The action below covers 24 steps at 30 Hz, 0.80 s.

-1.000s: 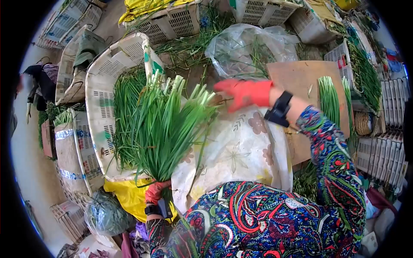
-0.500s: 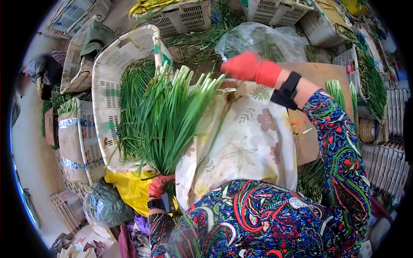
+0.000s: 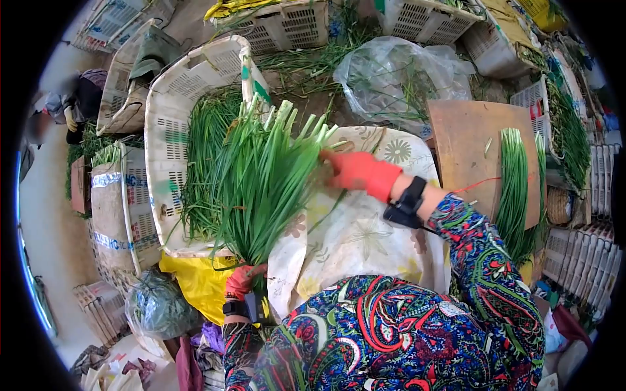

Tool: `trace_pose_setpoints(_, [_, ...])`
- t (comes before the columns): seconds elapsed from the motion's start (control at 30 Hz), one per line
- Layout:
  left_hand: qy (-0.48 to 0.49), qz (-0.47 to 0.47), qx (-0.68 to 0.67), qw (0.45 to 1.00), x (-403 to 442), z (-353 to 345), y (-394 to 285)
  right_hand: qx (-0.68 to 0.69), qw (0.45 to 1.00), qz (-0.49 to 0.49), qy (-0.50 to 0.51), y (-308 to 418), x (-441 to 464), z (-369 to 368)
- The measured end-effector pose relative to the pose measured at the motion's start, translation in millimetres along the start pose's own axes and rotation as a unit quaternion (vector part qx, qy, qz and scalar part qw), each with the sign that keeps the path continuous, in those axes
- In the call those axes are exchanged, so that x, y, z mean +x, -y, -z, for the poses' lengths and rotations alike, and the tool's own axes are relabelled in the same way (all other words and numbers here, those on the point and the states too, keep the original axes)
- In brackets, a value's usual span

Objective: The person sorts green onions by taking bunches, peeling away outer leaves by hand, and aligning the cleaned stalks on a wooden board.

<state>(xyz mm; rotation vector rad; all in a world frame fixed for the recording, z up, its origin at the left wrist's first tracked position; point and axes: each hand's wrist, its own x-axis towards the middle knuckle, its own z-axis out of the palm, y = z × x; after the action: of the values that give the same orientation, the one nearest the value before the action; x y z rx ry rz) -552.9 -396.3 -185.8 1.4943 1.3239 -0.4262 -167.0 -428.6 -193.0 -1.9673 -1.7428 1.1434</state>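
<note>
A large bunch of green leafy stalks (image 3: 264, 176) fans out with its pale ends pointing away from me. My left hand (image 3: 242, 280), in a red glove, is closed around the leafy end of this bunch. My right hand (image 3: 355, 173), also red-gloved, is at the bunch's right side, below the pale ends; its fingertips are blurred, and what they hold, if anything, cannot be made out. Beneath it lies a flowered cloth (image 3: 365, 241) over my lap. Behind the bunch, more green stalks (image 3: 202, 150) lie in a white crate (image 3: 160, 176).
On the right is a brown board (image 3: 456, 150) with a neat bundle of stalks (image 3: 514, 176). A clear plastic bag (image 3: 404, 78) lies ahead on the littered floor. Filled crates stand at the back. At the far left a person (image 3: 85, 98) is partly visible.
My right hand has moved down and left, from above the cloth to the bunch's right side. My left hand has kept its grip on the bunch. The view has shifted slightly.
</note>
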Motion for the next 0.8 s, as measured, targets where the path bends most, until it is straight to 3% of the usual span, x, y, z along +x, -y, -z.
trace_pose_setpoints(0.03, [0.001,-0.014,0.017,1.000,3.8,-0.2,10.4,-0.139,0.990,0.028,-0.014,3.6,3.4,-9.8])
trace_pose_setpoints(0.17, [0.031,0.028,0.119,0.992,-2.2,3.8,-13.4,-0.196,0.955,0.186,-0.122,-32.1,29.6,-45.7])
trace_pose_setpoints(0.27, [0.043,-0.017,0.045,0.998,-17.9,5.9,-35.5,-0.244,0.936,0.241,-0.078,-21.3,26.8,2.4])
trace_pose_setpoints(0.3, [0.048,-0.045,0.127,0.990,-21.2,8.0,-39.6,-0.306,0.906,0.279,-0.080,-16.9,22.4,21.6])
trace_pose_setpoints(0.37, [0.061,-0.101,0.151,0.981,-17.0,10.2,-22.1,-0.340,0.897,0.263,-0.100,-27.0,21.7,52.7])
trace_pose_setpoints(0.4, [0.058,-0.146,0.190,0.969,-13.6,9.4,-14.8,-0.329,0.929,0.158,-0.063,-34.4,20.0,70.7])
trace_pose_setpoints(0.43, [0.039,-0.108,0.069,0.991,-8.5,6.6,-12.8,-0.314,0.932,0.145,-0.111,-64.6,25.1,90.1])
trace_pose_setpoints(0.47, [0.020,-0.067,-0.053,0.996,-3.6,3.1,-12.1,-0.213,0.970,-0.024,-0.113,-62.9,21.2,125.4])
trace_pose_setpoints(0.5, [0.001,-0.024,-0.176,0.984,-0.1,0.1,-10.6,-0.113,0.965,-0.191,-0.140,-61.2,17.2,160.7])
trace_pose_setpoints(0.57, [-0.015,-0.069,-0.203,0.977,4.6,0.2,-8.1,-0.064,0.948,-0.221,-0.220,-80.0,17.3,186.9])
trace_pose_setpoints(0.63, [-0.024,-0.126,-0.171,0.977,10.2,2.0,-5.6,-0.145,0.945,-0.137,-0.261,-42.2,0.8,186.2])
trace_pose_setpoints(0.7, [-0.026,-0.191,-0.080,0.978,14.0,7.9,1.4,-0.050,0.990,0.073,-0.107,-24.8,6.4,166.6])
trace_pose_setpoints(0.73, [-0.028,-0.223,-0.031,0.974,15.2,11.1,1.9,-0.021,0.993,0.110,-0.043,-9.3,16.5,150.7])
trace_pose_setpoints(0.77, [-0.028,-0.178,-0.046,0.982,8.1,13.4,-12.1,0.003,0.994,0.107,-0.011,4.9,30.6,134.6])
trace_pose_setpoints(0.8, [-0.025,-0.189,-0.136,0.972,11.4,10.8,-9.9,0.022,0.996,0.089,0.005,17.5,42.1,118.0])
